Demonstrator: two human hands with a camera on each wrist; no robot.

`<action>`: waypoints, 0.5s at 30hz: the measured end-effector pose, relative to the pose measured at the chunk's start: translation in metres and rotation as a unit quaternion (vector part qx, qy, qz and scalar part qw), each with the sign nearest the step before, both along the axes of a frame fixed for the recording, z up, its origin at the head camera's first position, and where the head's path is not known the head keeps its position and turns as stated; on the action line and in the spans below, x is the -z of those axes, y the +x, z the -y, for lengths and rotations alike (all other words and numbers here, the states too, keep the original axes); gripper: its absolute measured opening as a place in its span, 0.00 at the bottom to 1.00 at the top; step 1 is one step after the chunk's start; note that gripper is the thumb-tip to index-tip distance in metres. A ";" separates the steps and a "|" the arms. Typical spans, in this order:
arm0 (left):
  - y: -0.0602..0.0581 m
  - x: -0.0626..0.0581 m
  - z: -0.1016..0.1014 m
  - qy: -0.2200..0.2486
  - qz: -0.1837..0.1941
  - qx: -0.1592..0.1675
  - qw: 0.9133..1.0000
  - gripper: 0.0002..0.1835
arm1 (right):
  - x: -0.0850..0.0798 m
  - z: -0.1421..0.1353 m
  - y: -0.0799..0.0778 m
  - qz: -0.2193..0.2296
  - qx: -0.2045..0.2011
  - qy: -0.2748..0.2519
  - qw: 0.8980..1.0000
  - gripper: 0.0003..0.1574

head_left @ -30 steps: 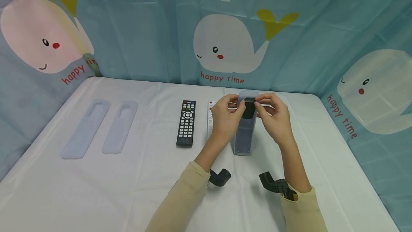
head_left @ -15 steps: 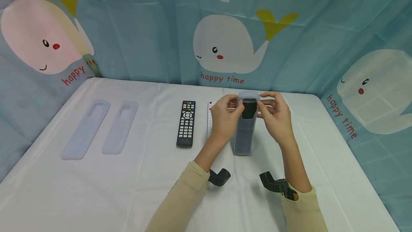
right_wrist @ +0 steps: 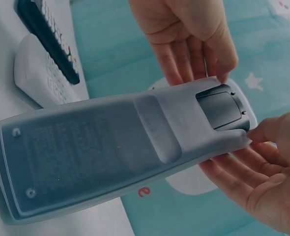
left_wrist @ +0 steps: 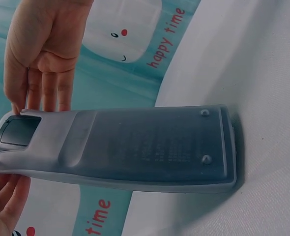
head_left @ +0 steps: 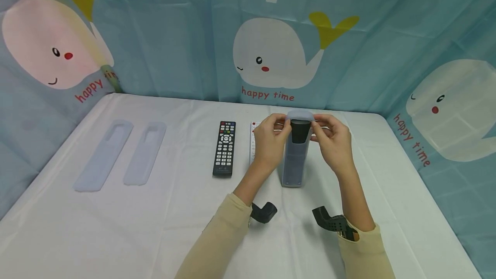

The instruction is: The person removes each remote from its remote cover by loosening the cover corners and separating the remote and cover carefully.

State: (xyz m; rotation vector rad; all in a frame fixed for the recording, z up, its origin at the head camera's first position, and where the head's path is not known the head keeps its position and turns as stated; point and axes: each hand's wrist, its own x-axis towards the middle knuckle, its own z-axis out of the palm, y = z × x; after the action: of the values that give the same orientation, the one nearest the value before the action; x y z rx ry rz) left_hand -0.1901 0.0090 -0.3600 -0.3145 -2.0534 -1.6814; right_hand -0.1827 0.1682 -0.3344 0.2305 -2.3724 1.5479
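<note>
A dark remote control [head_left: 300, 132] stands tilted on its lower end, back side facing me, inside a translucent silicone remote cover [head_left: 293, 165]. Its black upper end shows through the cover's opening, clearly visible in the right wrist view [right_wrist: 221, 108]. My left hand [head_left: 269, 139] pinches the cover's left edge near the top, thumb in front and fingers behind. On the opposite edge, my right hand [head_left: 333, 143] pinches the cover the same way. The cover's top flap [head_left: 300, 115] curves over the remote's upper end. Most of the fingers behind the cover are hidden.
A black remote control [head_left: 224, 149] lies on the white table [head_left: 186, 227]. Next to it, a white remote control [head_left: 253, 143] is partly hidden by my left hand. Two flat translucent covers, a larger one [head_left: 100, 160] and a smaller one [head_left: 143, 158], lie at the left.
The cover's top flap has come forward over the remote's upper end. My right hand has shifted slightly rightward along with the cover's edge; the lower end has stayed in place.
</note>
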 end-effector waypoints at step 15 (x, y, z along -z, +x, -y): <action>-0.002 -0.001 0.000 0.029 0.025 0.016 0.999 0.08 | 0.002 -0.001 -0.003 0.005 0.011 -0.044 0.999 0.15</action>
State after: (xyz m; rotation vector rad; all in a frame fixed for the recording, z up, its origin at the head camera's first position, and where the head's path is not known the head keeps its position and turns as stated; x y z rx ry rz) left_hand -0.1918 0.0087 -0.3591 -0.2922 -2.0408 -1.7810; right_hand -0.1855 0.1695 -0.3366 0.1761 -2.3002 1.6425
